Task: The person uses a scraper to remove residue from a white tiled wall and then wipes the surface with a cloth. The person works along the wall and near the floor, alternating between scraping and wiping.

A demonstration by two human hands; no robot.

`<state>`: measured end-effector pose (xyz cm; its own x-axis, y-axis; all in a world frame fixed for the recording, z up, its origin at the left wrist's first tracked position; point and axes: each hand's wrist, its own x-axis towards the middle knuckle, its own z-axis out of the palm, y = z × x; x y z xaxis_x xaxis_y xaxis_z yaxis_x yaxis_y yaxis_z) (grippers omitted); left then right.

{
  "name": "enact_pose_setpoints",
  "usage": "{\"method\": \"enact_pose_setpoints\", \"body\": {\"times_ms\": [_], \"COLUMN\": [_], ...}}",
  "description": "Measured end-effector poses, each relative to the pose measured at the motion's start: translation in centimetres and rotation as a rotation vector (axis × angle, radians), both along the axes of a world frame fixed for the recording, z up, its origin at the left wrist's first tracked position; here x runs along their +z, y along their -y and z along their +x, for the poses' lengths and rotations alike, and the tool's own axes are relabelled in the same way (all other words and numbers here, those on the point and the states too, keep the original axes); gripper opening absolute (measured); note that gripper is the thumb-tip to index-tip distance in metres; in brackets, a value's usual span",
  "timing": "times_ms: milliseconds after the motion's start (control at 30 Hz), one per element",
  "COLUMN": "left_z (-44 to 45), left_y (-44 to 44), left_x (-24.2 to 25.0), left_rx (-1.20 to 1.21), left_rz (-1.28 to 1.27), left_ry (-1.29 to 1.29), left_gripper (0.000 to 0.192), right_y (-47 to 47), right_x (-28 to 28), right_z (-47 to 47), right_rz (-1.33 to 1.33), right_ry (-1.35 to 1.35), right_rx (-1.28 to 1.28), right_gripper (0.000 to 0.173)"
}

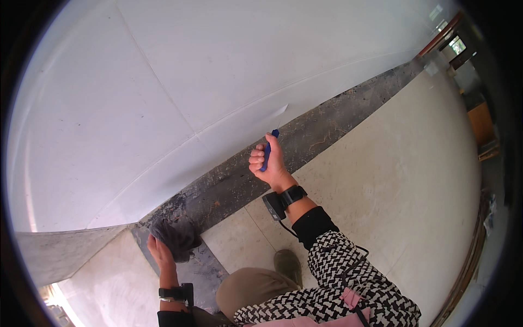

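Observation:
My right hand [267,161] is closed around the blue handle [266,153] of a tool with a thin metal blade [282,114], whose tip points up towards the white wall [229,114]. Lower left, my left hand [162,250] holds a dark grey cloth [177,239] against the corner where the dark stone border [245,190] meets the wall. The hand lies on the cloth's left side, and part of its fingers is hidden by it.
Pale floor tiles [367,171] lie right of the dark border. My knee [249,286] and shoe [287,263] are below my right hand. A grey wall base [73,253] stands at the left, and long brown strips [461,282] curve along the far right.

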<state>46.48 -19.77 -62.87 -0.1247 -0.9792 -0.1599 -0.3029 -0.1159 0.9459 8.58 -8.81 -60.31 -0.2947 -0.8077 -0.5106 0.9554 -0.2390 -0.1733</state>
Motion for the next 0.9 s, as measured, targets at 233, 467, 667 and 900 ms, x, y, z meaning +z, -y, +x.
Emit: {"method": "enact_pose_setpoints", "body": {"times_ms": [233,467,667,900], "left_z": [-0.1,0.5,0.1,0.8], "left_y": [-0.1,0.1,0.1,0.0], "left_x": [-0.7,-1.3,-1.5,-0.7], "left_rx": [-0.092,-0.031,-0.028,0.012], "left_rz": [-0.083,-0.046,-0.011,-0.022], "left_ry": [0.051,0.044,0.001,0.037], "left_gripper": [0.034,0.035,0.034,0.034], "right_y": [0.0,1.2,1.3,4.3], "right_x": [3.5,3.5,0.3,-2.3], "right_z": [8.5,6.4,15.7,17.8], "right_rz": [0.027,-0.044,-0.023,0.122], "right_ry": [-0.106,-0.044,-0.51,-0.449], "right_rx": [0.41,0.081,0.475,0.25], "right_gripper": [0.041,0.043,0.037,0.04]}}
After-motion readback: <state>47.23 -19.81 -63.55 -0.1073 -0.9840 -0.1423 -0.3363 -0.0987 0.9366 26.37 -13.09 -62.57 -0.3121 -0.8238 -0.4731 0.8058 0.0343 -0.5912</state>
